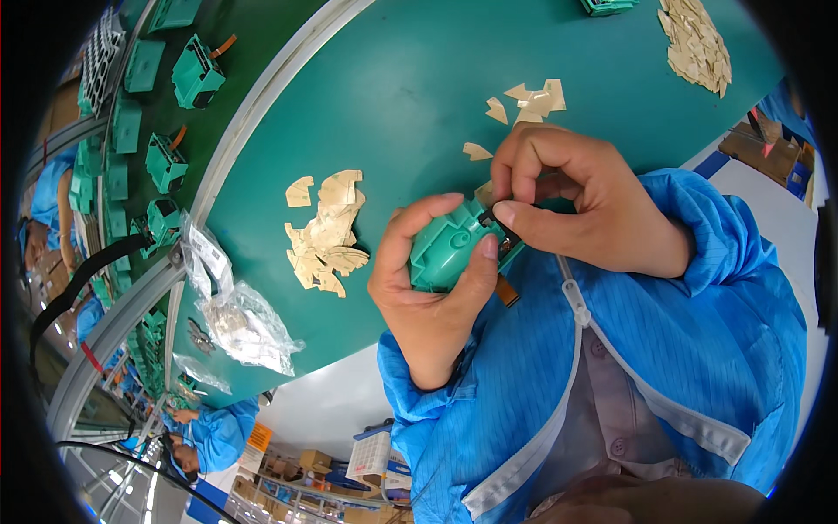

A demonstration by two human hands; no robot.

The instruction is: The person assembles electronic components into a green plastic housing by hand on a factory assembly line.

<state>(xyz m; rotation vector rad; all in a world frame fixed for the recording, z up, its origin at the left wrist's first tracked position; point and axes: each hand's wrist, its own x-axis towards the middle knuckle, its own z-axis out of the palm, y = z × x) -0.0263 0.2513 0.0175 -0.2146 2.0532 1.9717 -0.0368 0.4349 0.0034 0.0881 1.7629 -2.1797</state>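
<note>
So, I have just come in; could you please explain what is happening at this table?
The person's left hand holds a green plastic housing, and the right hand works at its edge with thumb and fingers. Whether those fingertips grip anything is hard to tell. An orange ribbon cable sticks out below. On the green table lie a pile of beige cut pieces and, farther left, a clear plastic bag.

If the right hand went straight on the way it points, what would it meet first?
Most likely the green housing held in the left hand; the right hand looks right at its edge, though depth there is unclear.
</note>
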